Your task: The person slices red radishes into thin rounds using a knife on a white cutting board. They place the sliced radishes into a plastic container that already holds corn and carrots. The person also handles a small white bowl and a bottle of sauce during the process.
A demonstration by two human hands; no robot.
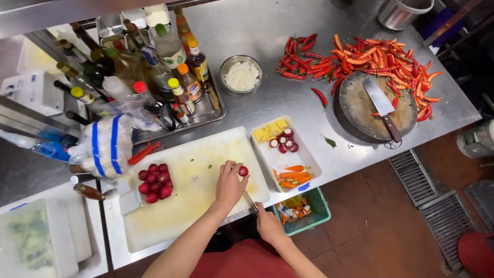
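Observation:
My left hand [229, 184] rests on the white cutting board [180, 206] and pinches a small red radish [243, 171] at its fingertips. My right hand [268, 225] is off the board's near right corner, closed around a small knife [250, 200] whose blade points up toward the radish. A pile of whole radishes [154, 183] lies on the board's left side. Right of the board stands a white rectangular tray [309, 160] with yellow pieces, halved radishes [284, 141] and little carrots [293, 176].
A metal tray of sauce bottles [154, 72] stands at the back left, with a steel bowl of white grains [241, 74] beside it. Red chillies [370, 59] surround a round wooden block with a cleaver [382, 107]. A green scrap bin [320, 215] sits below the counter edge.

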